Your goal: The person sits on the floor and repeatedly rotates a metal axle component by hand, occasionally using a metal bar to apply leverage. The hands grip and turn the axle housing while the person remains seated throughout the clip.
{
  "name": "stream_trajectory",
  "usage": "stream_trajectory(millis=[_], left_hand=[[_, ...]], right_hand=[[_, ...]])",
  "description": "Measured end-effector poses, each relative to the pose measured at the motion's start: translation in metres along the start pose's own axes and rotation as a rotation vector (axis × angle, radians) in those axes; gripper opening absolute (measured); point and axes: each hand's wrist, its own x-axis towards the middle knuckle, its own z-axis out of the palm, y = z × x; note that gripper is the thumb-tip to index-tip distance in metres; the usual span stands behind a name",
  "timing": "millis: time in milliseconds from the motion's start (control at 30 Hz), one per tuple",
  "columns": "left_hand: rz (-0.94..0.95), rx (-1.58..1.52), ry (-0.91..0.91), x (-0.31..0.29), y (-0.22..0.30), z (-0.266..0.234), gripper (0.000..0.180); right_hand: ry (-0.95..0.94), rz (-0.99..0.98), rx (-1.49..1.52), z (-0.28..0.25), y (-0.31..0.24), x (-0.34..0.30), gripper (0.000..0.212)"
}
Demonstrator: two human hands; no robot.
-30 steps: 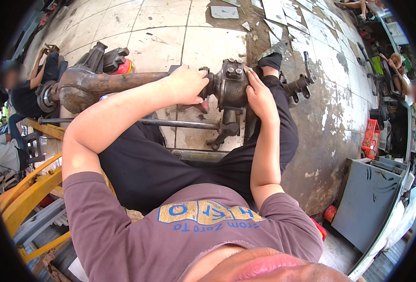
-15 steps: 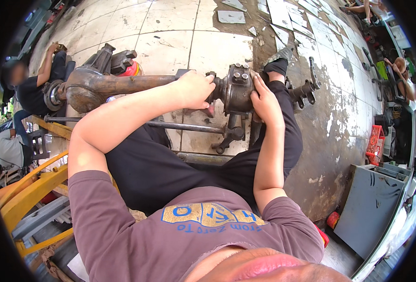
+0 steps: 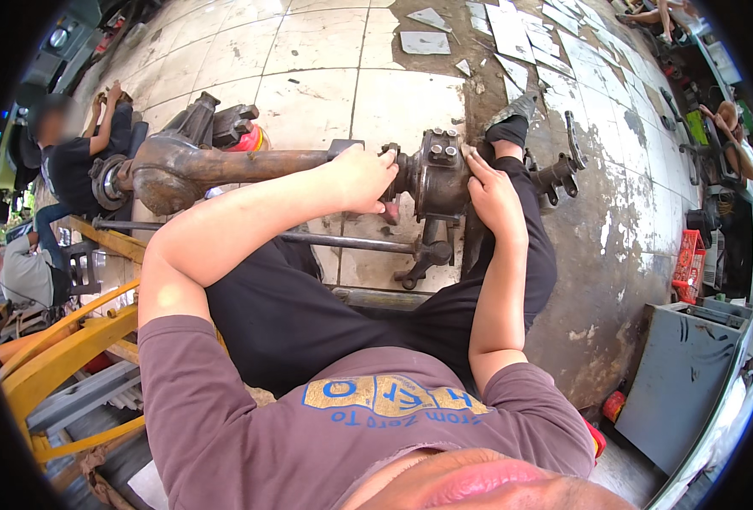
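Observation:
A rusty vehicle axle (image 3: 266,165) lies across in front of me, with a round differential housing at its left end. At its right end sits a dark steering knuckle (image 3: 440,187) with bolt heads on top. My left hand (image 3: 361,178) is closed round the flange between the axle tube and the knuckle, its fingertips over the near side. Against the knuckle's right side rests my right hand (image 3: 497,200), its fingers stretched out and lying along the edge. A long steel tie rod (image 3: 342,241) runs below the axle to an arm under the knuckle.
My legs spread around the axle's right end. A dark metal spindle part (image 3: 555,177) lies beyond my right leg. Broken tiles (image 3: 426,42) litter the far floor. Yellow metal frames (image 3: 74,344) stand at left, a grey cabinet (image 3: 678,382) at right. A person (image 3: 79,166) sits at far left.
The whole view has shifted slightly, so things appear a little lower and farther right. Both my hands keep their places on the flange and the knuckle.

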Motion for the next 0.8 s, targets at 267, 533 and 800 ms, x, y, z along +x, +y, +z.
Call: stream_trajectory(millis=[267, 533, 800], left_hand=[[-0.007, 0.005, -0.014, 0.000, 0.001, 0.000, 0.089], [-0.009, 0.010, -0.025, -0.001, 0.001, -0.001, 0.089], [-0.015, 0.009, -0.042, 0.000, 0.001, -0.005, 0.090]], right_hand=[[-0.029, 0.057, -0.063, -0.005, -0.018, -0.005, 0.054], [-0.067, 0.052, -0.031, -0.011, -0.025, -0.005, 0.053], [-0.100, 0.070, 0.010, -0.008, -0.019, -0.005, 0.056]])
